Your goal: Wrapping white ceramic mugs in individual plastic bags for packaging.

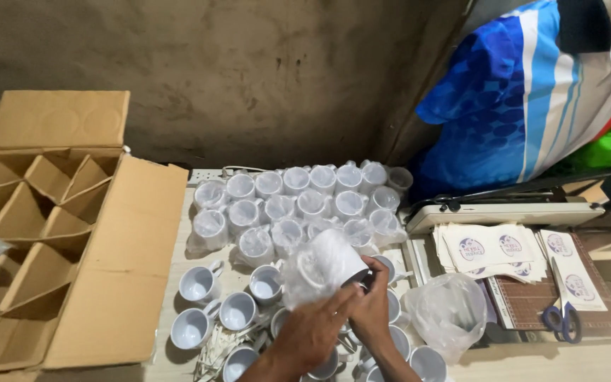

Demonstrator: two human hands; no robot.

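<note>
My left hand (311,332) and my right hand (371,305) meet at the bottom centre. Together they grip a white mug wrapped in a clear plastic bag (323,267), tilted on its side with its mouth toward my fingers. Behind it lies a cluster of several bagged white mugs (295,205). Unwrapped white mugs (199,284) stand open-side up to the left and under my hands.
An open cardboard box with dividers (58,233) sits at left. A heat sealer (503,212), printed paper cards (493,249), blue-handled scissors (563,318) and a pile of clear bags (447,311) lie at right. Blue patterned fabric (518,92) hangs behind.
</note>
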